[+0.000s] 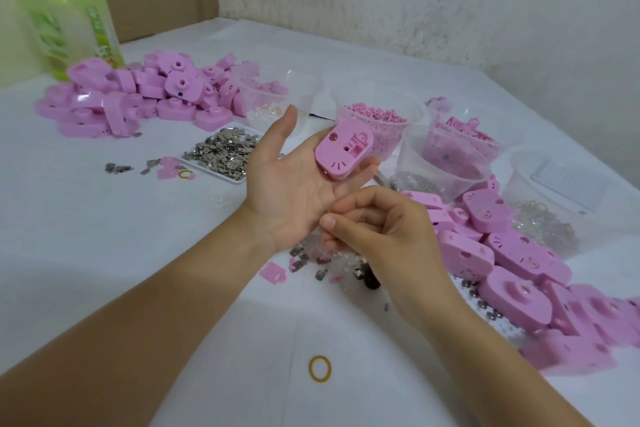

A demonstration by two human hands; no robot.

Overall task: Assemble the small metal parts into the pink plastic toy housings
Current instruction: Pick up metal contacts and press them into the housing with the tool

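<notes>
Left hand (289,184) lying open, palm up, carrying housing (344,151) on fingertips, long axis running up-right; right hand (377,222) curling just below housing, contents unclear.

head view | worn on head | faces forward, down | close above hands (287,191), table (104,253) beyond

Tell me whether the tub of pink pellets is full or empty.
Nearly full: the pink pellets heap up close to the rim of the clear tub.
</notes>
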